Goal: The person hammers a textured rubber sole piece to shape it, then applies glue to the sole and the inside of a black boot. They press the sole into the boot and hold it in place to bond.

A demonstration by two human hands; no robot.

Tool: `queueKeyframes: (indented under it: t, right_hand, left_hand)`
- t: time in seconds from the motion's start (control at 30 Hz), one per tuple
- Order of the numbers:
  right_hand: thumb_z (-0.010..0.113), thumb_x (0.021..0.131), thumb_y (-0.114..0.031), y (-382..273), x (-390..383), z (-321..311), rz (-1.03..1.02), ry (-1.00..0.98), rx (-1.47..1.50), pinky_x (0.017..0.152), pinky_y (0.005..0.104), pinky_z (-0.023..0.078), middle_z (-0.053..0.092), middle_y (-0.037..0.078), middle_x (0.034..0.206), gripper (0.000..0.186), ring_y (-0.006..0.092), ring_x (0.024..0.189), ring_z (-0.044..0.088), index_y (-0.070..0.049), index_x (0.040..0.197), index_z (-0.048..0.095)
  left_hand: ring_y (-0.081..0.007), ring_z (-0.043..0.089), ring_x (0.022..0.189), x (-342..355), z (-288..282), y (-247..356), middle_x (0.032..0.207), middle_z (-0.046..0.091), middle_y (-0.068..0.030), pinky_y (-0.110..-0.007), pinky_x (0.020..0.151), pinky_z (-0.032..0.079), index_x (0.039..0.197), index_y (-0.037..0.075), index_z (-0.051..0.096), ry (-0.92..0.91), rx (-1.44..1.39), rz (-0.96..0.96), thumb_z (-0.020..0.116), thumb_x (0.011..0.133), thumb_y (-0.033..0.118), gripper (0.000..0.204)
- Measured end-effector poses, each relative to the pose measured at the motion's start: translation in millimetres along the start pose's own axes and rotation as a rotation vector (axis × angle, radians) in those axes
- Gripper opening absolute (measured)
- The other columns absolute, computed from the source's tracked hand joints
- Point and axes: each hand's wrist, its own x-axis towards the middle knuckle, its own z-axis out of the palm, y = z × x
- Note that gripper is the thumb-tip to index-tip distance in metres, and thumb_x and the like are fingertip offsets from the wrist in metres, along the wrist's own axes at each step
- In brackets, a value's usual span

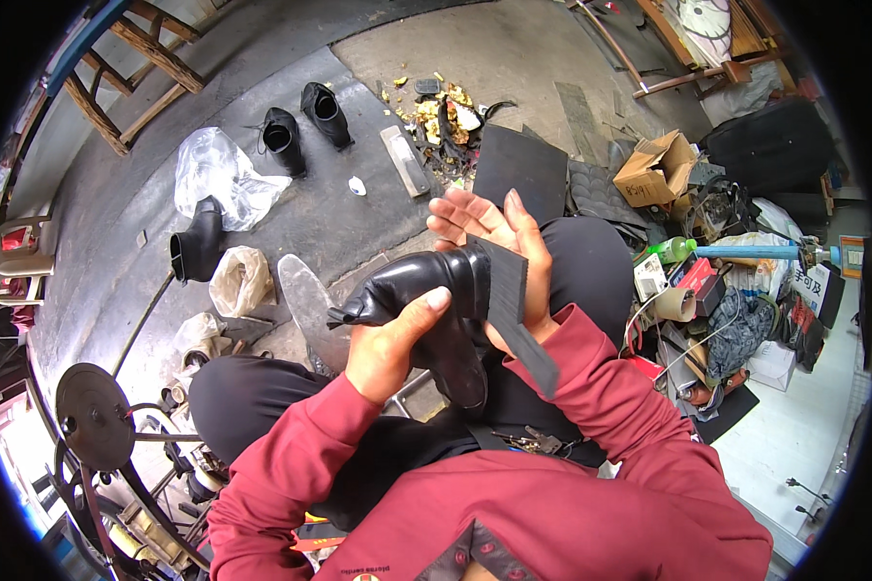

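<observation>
Over my lap, my left hand [383, 353] is wrapped round a shiny black boot [407, 283], its thumb on the leather. The boot lies tilted, and its lower part hangs between my knees. A flat black angled piece of sheet material [510, 290], probably rubber, stands against the boot's right end. Behind that piece is my right hand [528, 242], its palm close to the sheet and its fingers stretched out and apart. Part of the right palm is hidden by the sheet.
Two black ankle boots [283, 140] stand on the floor ahead, near a clear plastic bag [218, 174]. Another black boot [199, 242] is farther left. Left of me is a wheeled machine [92, 416]. A scrap pile [446, 121] and cardboard box [654, 169] lie ahead and right.
</observation>
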Motion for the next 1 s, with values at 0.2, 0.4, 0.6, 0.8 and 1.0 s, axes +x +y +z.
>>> queueKeyframes:
  t: [0.2,0.4,0.6,0.8,1.0]
  right_hand:
    - [0.043,0.111,-0.055,8,-12,10,0.016,-0.003,0.072,0.099,0.0347,0.051,0.070,0.013,0.126,0.062,0.0204,0.114,0.066,0.000,0.133,0.062]
    - [0.041,0.113,-0.051,20,-3,10,-0.094,-0.042,0.066,0.103,0.0340,0.048,0.070,0.012,0.125,0.057,0.0194,0.114,0.064,-0.002,0.132,0.062]
    - [0.040,0.113,-0.050,20,-5,6,-0.082,-0.095,-0.033,0.107,0.0345,0.045,0.067,0.011,0.132,0.057,0.0193,0.121,0.061,-0.003,0.139,0.058]
    - [0.034,0.109,-0.070,4,-6,6,0.008,-0.368,-0.116,0.116,0.0347,0.035,0.055,0.012,0.152,0.082,0.0198,0.139,0.050,-0.003,0.155,0.046]
    - [0.027,0.102,-0.082,-14,-16,-3,0.235,-0.438,-0.121,0.120,0.0373,0.031,0.049,0.014,0.158,0.098,0.0228,0.145,0.045,-0.004,0.160,0.040]
  left_hand:
    - [-0.0114,0.067,0.090,-10,1,-3,0.102,0.074,-0.0030,-0.029,0.080,0.054,0.119,0.001,0.072,0.052,-0.001,-0.015,0.071,0.102,0.022,0.027]
    - [-0.0094,0.063,0.093,-9,5,-16,0.104,0.072,-0.0019,-0.028,0.082,0.053,0.121,-0.001,0.070,0.165,0.033,0.126,0.067,0.104,0.017,0.024]
    - [-0.0142,0.065,0.105,-9,-2,-13,0.113,0.071,-0.0054,-0.032,0.094,0.053,0.126,-0.001,0.068,0.058,0.144,0.116,0.066,0.104,0.013,0.026]
    - [-0.0172,0.069,0.092,-15,-7,3,0.105,0.073,-0.0068,-0.032,0.084,0.055,0.123,0.001,0.070,-0.098,0.342,0.097,0.069,0.099,0.009,0.025]
    - [-0.0263,0.076,0.090,-23,-15,3,0.099,0.076,-0.0127,-0.038,0.076,0.060,0.114,0.005,0.074,-0.344,0.895,0.443,0.080,0.084,0.011,0.032]
